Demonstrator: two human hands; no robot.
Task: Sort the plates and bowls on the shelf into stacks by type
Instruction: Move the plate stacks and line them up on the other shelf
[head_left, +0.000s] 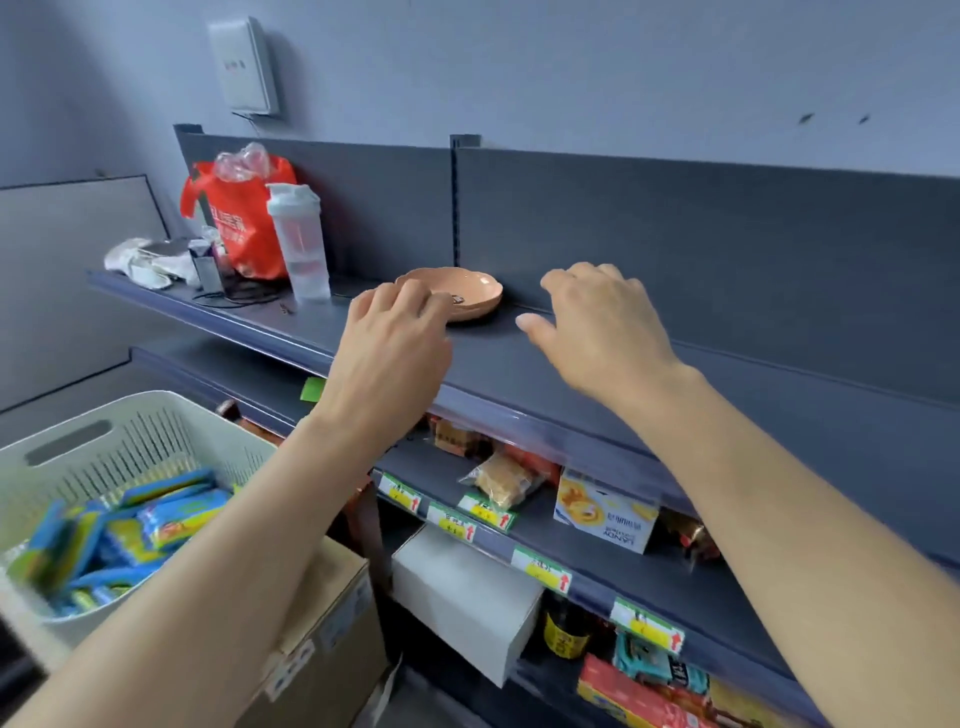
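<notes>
A shallow peach-coloured dish (467, 293) with a wavy rim sits on the dark blue top shelf (519, 364), near its back panel. My left hand (395, 343) hovers just in front of the dish's left side with loosely curled fingers, holding nothing. My right hand (597, 322) hangs over the shelf just right of the dish, fingers relaxed and thumb pointing toward it, apart from it. No other plates or bowls show in this view.
Left on the shelf stand a clear shaker bottle (300, 244), a red bag (244, 223), cloths and cables. Lower shelves hold packaged snacks and price tags. A white slotted basket (104, 457) with blue packets rests on a cardboard box (322, 623) at lower left.
</notes>
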